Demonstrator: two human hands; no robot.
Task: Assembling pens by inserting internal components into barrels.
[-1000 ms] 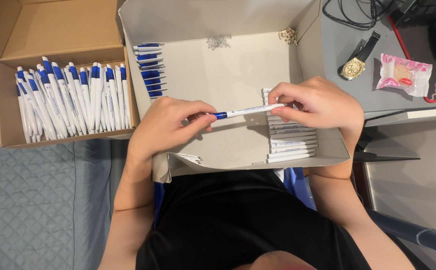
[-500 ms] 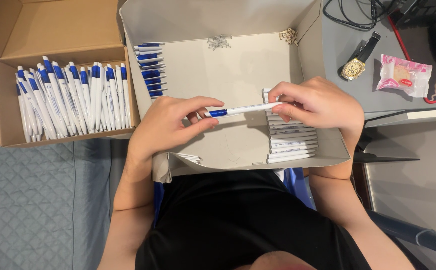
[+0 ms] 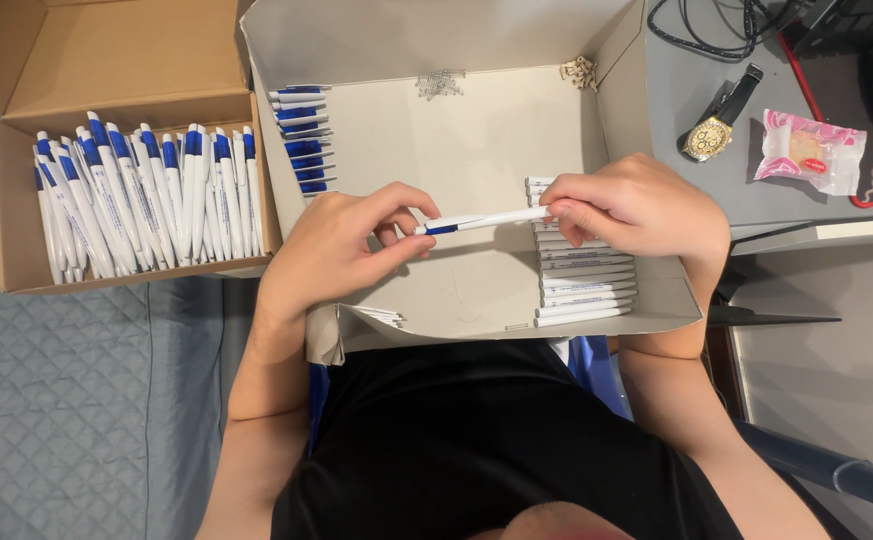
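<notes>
Pen (image 3: 486, 220) white-blue | both hands' fingers pinch its ends | over white box (image 3: 476, 140) | pink packet (image 3: 809, 150) right

Over the white tray (image 3: 476, 300), the pen (image 3: 481, 221) held between both hands has levelled out from its earlier slight tilt. The left hand (image 3: 331, 250) has slid its fingertips onto the blue end, while the right hand (image 3: 636, 205) has barely shifted.
</notes>
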